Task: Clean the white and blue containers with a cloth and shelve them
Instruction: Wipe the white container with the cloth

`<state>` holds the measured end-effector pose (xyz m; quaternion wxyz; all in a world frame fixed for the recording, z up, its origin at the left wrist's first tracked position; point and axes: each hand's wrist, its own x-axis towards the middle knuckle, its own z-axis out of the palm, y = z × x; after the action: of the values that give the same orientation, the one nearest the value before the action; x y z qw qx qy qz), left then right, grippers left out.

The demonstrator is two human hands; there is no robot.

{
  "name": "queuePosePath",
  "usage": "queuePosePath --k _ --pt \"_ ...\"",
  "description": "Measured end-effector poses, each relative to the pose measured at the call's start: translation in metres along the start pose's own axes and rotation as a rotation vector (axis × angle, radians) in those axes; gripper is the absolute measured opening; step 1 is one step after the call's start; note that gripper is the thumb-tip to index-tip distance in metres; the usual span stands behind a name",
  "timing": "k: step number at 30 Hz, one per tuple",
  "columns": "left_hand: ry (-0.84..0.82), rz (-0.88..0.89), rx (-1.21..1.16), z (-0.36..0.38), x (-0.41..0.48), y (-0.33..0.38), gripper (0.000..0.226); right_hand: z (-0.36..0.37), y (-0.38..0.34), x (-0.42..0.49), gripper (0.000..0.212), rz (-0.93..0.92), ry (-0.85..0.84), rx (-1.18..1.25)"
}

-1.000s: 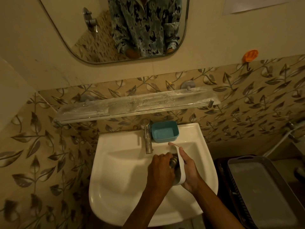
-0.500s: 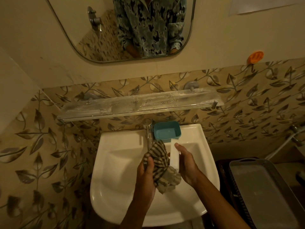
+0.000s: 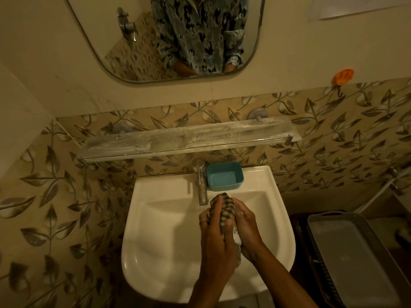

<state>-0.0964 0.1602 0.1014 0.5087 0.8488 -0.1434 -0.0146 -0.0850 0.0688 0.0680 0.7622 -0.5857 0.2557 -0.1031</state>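
Both of my hands are over the basin of the sink (image 3: 164,241), toward its right side, in front of the tap (image 3: 201,183).

My left hand (image 3: 214,238) is clenched around the striped cloth (image 3: 225,207), fingers curled over the top of it and pressing it down. The cloth is wrapped over the white container (image 3: 237,239), which is almost fully covered. Only 1 small white patch shows between my 2 hands.

My right hand (image 3: 248,232) grasps the white container from the right, fingers curled around it and touching the cloth. The container is held above the basin and I cannot tell whether it touches the sink.

The blue container (image 3: 225,177) stands upright and open on the rear edge of the sink, just beside the tap on its right. Neither hand touches it.

The shelf (image 3: 178,140) is fixed to the tiled wall above the rear edge of the sink, and its surface is streaked with white residue. A mirror (image 3: 106,30) hangs above the shelf. A grey tray (image 3: 347,252) sits to the right of the sink, apart from it.
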Motion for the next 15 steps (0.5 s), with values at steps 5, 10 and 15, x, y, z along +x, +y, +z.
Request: queuePosePath --k 5,10,15 --pt "-0.087 -0.067 -0.029 -0.008 0.032 0.000 0.044 -0.005 -0.003 -0.004 0.029 0.005 -0.074 0.014" --pt "-0.130 -0.162 -0.049 -0.013 0.058 -0.001 0.042 -0.001 0.001 -0.005 0.032 0.002 -0.050 0.042" --pt "-0.133 -0.095 -0.026 0.008 0.013 -0.001 0.048 -0.003 -0.003 0.012 0.024 0.034 0.180 0.091"
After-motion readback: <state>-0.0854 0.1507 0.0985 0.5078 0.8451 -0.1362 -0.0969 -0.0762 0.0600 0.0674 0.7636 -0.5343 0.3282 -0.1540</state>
